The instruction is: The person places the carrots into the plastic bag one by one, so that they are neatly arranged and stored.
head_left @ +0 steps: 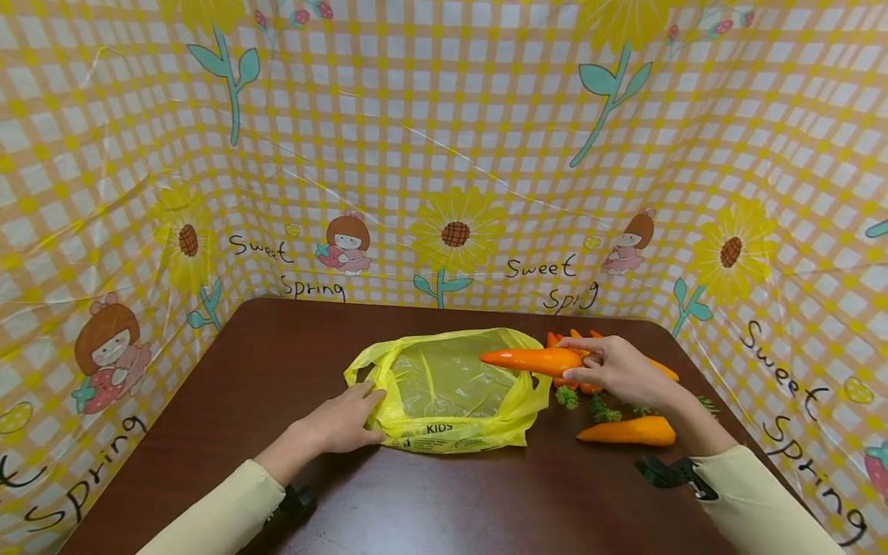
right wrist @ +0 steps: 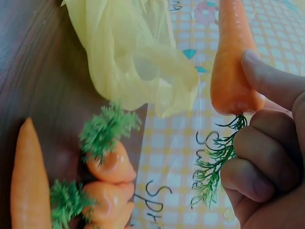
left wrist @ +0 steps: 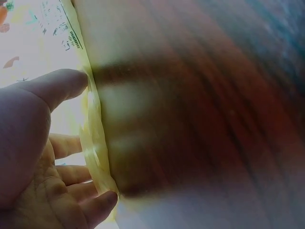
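A yellow plastic bag (head_left: 451,441) lies on the dark table with its wide mouth facing up and the print "KIDS" along its front. My left hand (head_left: 347,418) is at the bag's left side, thumb and fingers spread and touching its edge (left wrist: 97,129). My right hand (head_left: 613,368) grips an orange carrot (head_left: 530,360) by its thick end, the tip pointing left over the bag's right part. Green leaves (right wrist: 217,164) hang from this carrot beside the curled fingers in the right wrist view. The bag's handle (right wrist: 178,90) shows close to it.
Several more carrots (right wrist: 109,198) with green tops lie in a pile right of the bag, partly behind my right hand. A single carrot (head_left: 627,431) lies nearer the front. Checked cloth (head_left: 388,154) with sunflowers walls the table (head_left: 291,331) at the back and sides.
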Demonstrator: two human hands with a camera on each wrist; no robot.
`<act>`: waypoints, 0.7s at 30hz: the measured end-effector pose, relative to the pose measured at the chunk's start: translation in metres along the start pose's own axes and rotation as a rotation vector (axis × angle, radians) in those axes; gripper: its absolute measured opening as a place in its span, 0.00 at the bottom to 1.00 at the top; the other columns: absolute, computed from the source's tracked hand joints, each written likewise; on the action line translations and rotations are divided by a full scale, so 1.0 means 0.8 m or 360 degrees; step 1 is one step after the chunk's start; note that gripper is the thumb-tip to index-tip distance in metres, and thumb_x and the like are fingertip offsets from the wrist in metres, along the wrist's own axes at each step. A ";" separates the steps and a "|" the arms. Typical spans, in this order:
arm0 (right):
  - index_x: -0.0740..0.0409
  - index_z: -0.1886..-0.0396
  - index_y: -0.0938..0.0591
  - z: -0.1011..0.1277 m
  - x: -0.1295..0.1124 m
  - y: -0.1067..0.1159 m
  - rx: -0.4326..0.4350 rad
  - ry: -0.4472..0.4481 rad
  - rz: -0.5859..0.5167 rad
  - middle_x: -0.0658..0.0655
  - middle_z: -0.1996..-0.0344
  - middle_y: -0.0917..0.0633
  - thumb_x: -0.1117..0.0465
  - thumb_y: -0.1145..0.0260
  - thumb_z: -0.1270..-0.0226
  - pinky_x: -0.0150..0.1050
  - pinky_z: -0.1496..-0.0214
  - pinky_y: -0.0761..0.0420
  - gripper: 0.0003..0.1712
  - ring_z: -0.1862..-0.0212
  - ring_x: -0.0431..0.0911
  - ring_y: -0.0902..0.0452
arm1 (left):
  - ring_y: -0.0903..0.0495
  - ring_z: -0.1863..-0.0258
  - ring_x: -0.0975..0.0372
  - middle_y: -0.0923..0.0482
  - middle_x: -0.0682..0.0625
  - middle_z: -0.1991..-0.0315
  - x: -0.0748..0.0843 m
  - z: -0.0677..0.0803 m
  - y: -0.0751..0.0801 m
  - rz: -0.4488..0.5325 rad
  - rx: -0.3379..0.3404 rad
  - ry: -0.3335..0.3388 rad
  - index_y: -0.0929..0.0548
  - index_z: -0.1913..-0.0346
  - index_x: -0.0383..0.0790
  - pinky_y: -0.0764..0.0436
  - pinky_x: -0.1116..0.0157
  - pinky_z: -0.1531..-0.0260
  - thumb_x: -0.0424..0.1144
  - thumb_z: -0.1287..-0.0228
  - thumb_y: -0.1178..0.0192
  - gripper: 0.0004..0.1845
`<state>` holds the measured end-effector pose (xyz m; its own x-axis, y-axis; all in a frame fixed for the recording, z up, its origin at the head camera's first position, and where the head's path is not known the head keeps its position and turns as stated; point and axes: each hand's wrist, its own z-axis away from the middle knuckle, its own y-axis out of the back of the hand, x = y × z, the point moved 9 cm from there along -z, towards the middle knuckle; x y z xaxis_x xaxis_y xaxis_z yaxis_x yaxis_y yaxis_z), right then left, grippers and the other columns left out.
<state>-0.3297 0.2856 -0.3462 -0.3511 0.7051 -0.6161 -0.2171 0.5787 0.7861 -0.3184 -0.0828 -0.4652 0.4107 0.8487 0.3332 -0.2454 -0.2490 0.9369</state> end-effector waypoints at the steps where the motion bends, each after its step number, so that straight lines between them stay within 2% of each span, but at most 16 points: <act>1: 0.58 0.31 0.24 -0.004 -0.002 -0.002 -0.0013 0.0001 -0.0006 0.46 0.87 0.34 0.49 0.29 0.33 0.32 0.82 0.37 0.35 0.86 0.36 0.44 | 0.40 0.24 0.45 0.43 0.35 0.23 0.000 0.000 0.000 -0.0005 0.0004 -0.0002 0.34 0.25 0.36 0.30 0.47 0.34 0.54 0.35 0.34 0.41; 4: 0.55 0.31 0.24 -0.016 -0.006 -0.007 -0.0048 0.0004 -0.0033 0.48 0.86 0.29 0.49 0.30 0.32 0.32 0.82 0.36 0.32 0.86 0.37 0.42 | 0.40 0.25 0.45 0.42 0.35 0.24 -0.001 -0.001 0.001 -0.0019 0.0013 -0.0009 0.33 0.25 0.36 0.29 0.47 0.35 0.54 0.35 0.34 0.41; 8: 0.48 0.34 0.22 -0.030 -0.010 -0.011 -0.0054 0.0021 -0.0042 0.48 0.85 0.29 0.49 0.31 0.30 0.33 0.83 0.36 0.27 0.87 0.38 0.42 | 0.40 0.24 0.46 0.42 0.35 0.23 -0.001 -0.001 0.000 -0.0022 0.0011 -0.0012 0.34 0.25 0.37 0.28 0.46 0.35 0.54 0.34 0.34 0.41; 13: 0.46 0.37 0.20 -0.044 -0.022 -0.016 -0.0049 0.0057 -0.0010 0.50 0.84 0.26 0.48 0.32 0.30 0.34 0.83 0.35 0.24 0.88 0.39 0.42 | 0.41 0.24 0.45 0.42 0.36 0.23 0.000 -0.001 -0.002 -0.0046 0.0017 -0.0016 0.33 0.25 0.39 0.28 0.44 0.36 0.57 0.34 0.35 0.41; 21: 0.50 0.33 0.22 -0.065 -0.034 -0.027 -0.0058 0.0035 -0.0010 0.46 0.88 0.42 0.48 0.31 0.31 0.34 0.80 0.38 0.30 0.87 0.40 0.49 | 0.43 0.23 0.42 0.42 0.36 0.24 0.005 0.001 -0.001 -0.0097 0.0046 -0.0054 0.32 0.26 0.40 0.35 0.42 0.32 0.59 0.34 0.35 0.41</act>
<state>-0.3627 0.2332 -0.3439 -0.3694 0.6919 -0.6203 -0.2523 0.5678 0.7836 -0.3160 -0.0793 -0.4641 0.4536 0.8466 0.2784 -0.1939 -0.2112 0.9580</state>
